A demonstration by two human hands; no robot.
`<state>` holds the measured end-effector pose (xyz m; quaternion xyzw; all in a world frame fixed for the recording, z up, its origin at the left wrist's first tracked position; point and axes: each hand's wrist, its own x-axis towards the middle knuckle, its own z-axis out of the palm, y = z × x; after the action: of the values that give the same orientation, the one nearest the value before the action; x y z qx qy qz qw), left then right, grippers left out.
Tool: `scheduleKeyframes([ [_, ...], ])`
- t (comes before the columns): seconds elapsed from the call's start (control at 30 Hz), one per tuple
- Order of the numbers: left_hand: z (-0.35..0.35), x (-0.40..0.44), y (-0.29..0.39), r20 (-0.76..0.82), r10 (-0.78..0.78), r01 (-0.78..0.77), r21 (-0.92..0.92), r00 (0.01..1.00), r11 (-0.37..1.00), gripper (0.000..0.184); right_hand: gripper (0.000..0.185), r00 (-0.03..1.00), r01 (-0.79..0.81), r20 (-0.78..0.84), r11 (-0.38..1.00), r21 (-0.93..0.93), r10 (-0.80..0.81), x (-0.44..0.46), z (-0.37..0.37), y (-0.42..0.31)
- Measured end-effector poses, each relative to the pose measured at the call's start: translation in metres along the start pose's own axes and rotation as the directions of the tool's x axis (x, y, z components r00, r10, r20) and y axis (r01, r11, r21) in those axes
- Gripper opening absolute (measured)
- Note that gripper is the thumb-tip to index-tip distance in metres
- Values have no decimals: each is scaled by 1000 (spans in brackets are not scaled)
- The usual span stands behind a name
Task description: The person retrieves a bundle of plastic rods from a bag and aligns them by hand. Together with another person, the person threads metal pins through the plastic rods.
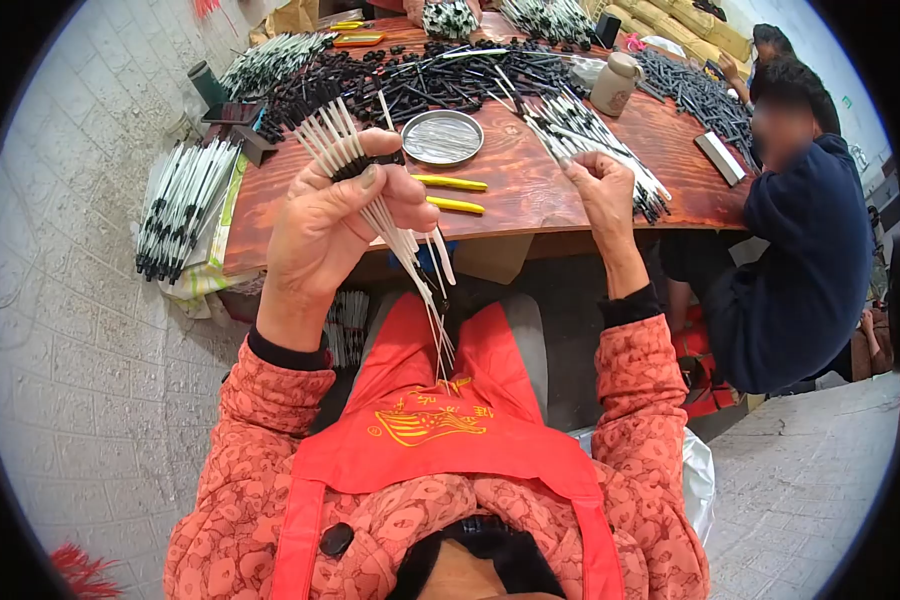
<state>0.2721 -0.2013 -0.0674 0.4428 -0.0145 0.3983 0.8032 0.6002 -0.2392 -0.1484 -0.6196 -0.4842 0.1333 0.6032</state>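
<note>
My left hand [342,205] is closed around a fanned bundle of thin white-and-black sticks [402,240]. White ends stick out above the fingers, and long thin ends hang down over my apron. To the right, my right hand [602,190] has thumb and fingertips pinched together at the near edge of a pile of similar white-and-black sticks [595,135]. What lies between those fingertips is too small to make out. A round metal dish [443,137] of thin pale pieces and two yellow-handled tools [452,194] lie on the table between my hands.
Black parts [400,85] are heaped across the wooden table [530,205]. Stick bundles lie at left [185,205] and back left [270,65]. A lidded beige container [617,83] and a white box [720,158] stand to the right. A person in dark clothing [800,250] sits at the right side.
</note>
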Motion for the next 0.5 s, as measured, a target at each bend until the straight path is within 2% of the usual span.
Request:
scheduleKeyframes([
  [0.07, -1, 2, -1, -9, 6, -6, -1, 1000, 1000, 31, 16, 999, -4, 41, 983, 185, -4, -10, 4, -15],
  [0.17, -4, 2, -3, -18, 11, -11, 4, 1000, 1000, 30, 18, 999, -12, 42, 985, 173, 5, -20, 10, -19],
  [0.2, -4, 3, -4, -18, 13, -13, 1, 1000, 1000, 30, 17, 998, 53, -21, 994, 93, -51, -20, 15, -15],
  [0.3, -4, 2, -4, -17, 8, -8, 0, 1000, 1000, 30, 17, 999, -32, 27, 991, 129, 29, -21, 16, -14],
  [0.4, -6, 2, -2, -30, 20, -19, 22, 999, 1000, 29, 18, 999, -37, 2, 945, 324, 39, -27, 14, -29],
  [0.5, -9, 5, -3, -40, 25, -24, 24, 999, 999, 29, 18, 999, 8, 38, 935, 354, -23, -33, 7, -43],
])
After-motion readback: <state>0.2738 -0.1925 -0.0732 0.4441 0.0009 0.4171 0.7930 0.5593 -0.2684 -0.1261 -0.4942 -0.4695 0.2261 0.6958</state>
